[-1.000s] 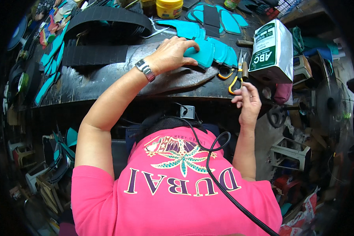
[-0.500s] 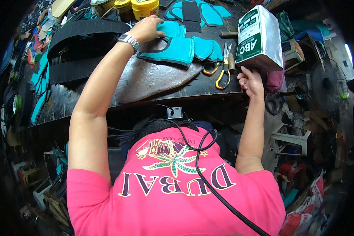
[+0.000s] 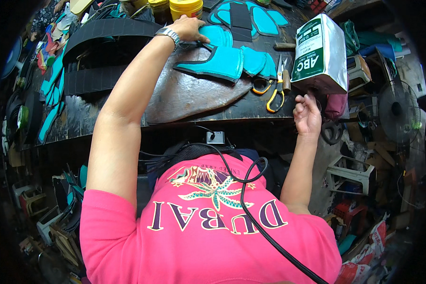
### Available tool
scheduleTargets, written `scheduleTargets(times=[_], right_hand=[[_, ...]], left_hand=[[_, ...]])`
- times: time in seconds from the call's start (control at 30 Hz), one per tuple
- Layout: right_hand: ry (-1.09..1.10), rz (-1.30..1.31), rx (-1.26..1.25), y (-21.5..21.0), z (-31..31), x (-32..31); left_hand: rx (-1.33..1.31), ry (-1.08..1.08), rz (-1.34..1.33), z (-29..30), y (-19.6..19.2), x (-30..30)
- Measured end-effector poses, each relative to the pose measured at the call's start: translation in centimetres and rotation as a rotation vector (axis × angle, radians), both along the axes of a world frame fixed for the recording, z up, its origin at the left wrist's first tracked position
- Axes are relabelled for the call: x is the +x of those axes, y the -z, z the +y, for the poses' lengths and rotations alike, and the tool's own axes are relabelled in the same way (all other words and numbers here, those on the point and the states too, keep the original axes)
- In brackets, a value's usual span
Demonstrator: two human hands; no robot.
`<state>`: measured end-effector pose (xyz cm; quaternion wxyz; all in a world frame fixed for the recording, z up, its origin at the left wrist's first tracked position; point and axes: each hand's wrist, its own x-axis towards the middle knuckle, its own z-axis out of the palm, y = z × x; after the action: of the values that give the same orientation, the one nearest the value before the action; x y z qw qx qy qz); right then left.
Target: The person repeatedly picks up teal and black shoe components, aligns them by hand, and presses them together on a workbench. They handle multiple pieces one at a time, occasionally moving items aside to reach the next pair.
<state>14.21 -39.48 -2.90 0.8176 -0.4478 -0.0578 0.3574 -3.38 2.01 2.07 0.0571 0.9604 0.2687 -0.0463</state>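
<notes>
My left hand, with a metal watch on its wrist, reaches over the bench beside a stack of turquoise fabric pieces. Its thumb and forefinger are apart, at the edge of that stack. A black-edged turquoise piece lies just nearer, overlapping smaller turquoise pieces. My right hand hovers palm up at the bench's front edge, fingers loosely bent, with nothing visible in it. Just beyond it stands a rectangular metal tin with a green and white label. Scissors with yellow-black handles lie left of that hand.
A smooth brownish slab lies under the turquoise pieces. Black curved strips stand at left. A yellow tub and more turquoise panels sit farther back. A wooden-handled tool lies by the scissors. A fan stands right.
My right hand has drawn slightly back from the tin's lower edge and its fingers have loosened. My left hand stays by the turquoise stack. The whole view has shifted slightly.
</notes>
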Motion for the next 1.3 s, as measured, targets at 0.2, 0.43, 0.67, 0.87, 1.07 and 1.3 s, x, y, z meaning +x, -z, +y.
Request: scheduleTargets(times=[0.2,0.43,0.67,0.87,1.07,1.3], right_hand=[[-0.320,-0.037,-0.143,-3.4,0.0,-3.8],[-0.409,-0.187,-0.082,-5.2,3.3,-9.1],[-0.457,-0.393,-0.015,-5.1,6.7,-12.3],[-0.539,-0.747,-0.063,-3.9,9.5,-14.7],[-0.564,-1.230,-0.063,-2.8,14.8,-16.9],[-0.434,-1.673,-0.254,-1.5,19.6,-17.6]], left_hand=[[0.019,-0.031,-0.252,0.0,0.4,-0.1],[-0.052,-0.039,-0.644,-2.3,-2.1,-1.9],[0.347,0.269,-1.024,-6.9,-7.4,-9.4],[0.398,0.230,-0.592,-14.4,-3.6,-20.4],[0.089,0.075,-0.587,-16.1,0.3,-22.7],[-0.124,-0.028,-0.660,-15.2,1.5,-22.5]])
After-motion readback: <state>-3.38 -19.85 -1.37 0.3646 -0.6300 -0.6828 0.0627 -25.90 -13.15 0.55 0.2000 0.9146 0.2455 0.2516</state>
